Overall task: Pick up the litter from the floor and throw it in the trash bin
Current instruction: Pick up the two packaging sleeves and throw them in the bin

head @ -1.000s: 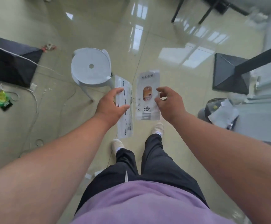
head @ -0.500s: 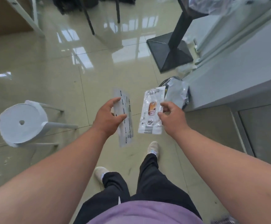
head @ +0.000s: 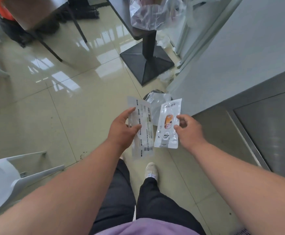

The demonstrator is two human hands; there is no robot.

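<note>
My left hand (head: 124, 129) pinches a long clear plastic wrapper (head: 142, 143) printed with black text, held upright at chest height. My right hand (head: 189, 131) grips the right edge of a white pouch (head: 168, 124) with an orange picture on it. The two pieces hang side by side, nearly touching. Just beyond them on the floor stands the trash bin (head: 152, 95), a dark round bin stuffed with clear plastic, mostly hidden behind the wrappers and tucked against a grey cabinet.
A grey cabinet (head: 240, 65) fills the right side. A black table pedestal base (head: 146, 65) stands beyond the bin, with a clear bag (head: 152, 14) hanging above it. A white plastic stool (head: 6, 180) lies at lower left. Chair legs (head: 53, 48) cross the upper left floor.
The view has swung right and forward: the bin and cabinet are closer, the stool has slid to lower left. Both hands keep hold of their wrappers.
</note>
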